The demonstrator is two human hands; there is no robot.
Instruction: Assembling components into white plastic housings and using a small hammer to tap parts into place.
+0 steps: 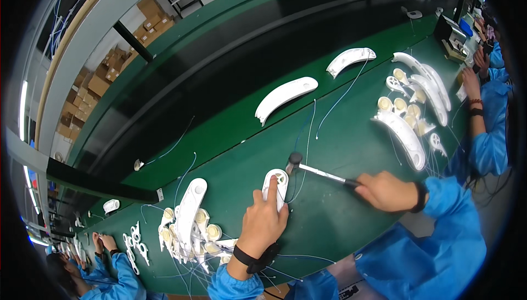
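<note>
My left hand holds a rounded white plastic housing against the green tabletop. Its index finger lies along the top of the housing, and the thumb is at the right side. A spoked round opening shows at the housing's far end. In my right hand is a small mallet, closed around the dark end of its handle. The mallet's black head is beside the far right end of the housing; whether the two touch, I cannot tell. Thin cables run out from near the housing.
Left of my left hand lies a pile of white parts with cream discs and loose wires. Another pile sits at the right. Curved white shells lie along the dark conveyor belt. Co-workers' hands show at both sides.
</note>
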